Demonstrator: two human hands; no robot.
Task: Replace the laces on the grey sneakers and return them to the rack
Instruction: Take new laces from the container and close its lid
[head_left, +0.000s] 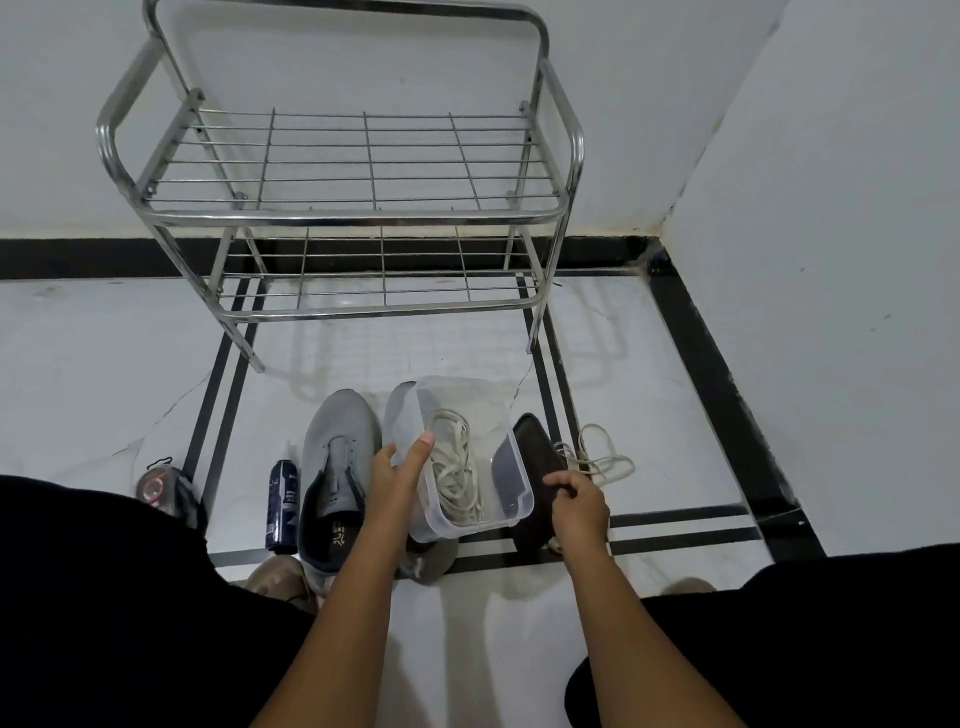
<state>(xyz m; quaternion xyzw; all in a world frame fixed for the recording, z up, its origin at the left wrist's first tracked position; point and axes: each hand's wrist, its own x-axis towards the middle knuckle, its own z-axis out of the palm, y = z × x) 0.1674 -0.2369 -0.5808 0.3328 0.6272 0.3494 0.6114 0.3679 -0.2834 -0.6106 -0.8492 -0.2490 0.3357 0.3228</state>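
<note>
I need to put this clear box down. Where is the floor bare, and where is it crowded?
Bare floor lies between the rack legs and the sneaker toes, and near the knees. It is crowded beside the sneakers: spray can left, dark lid and loose lace right.

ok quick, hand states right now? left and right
Left hand: grips the near-left wall of the clear plastic container, thumb inside, white laces in it.
Right hand: fingers curled on the edge of the dark lid.
</note>
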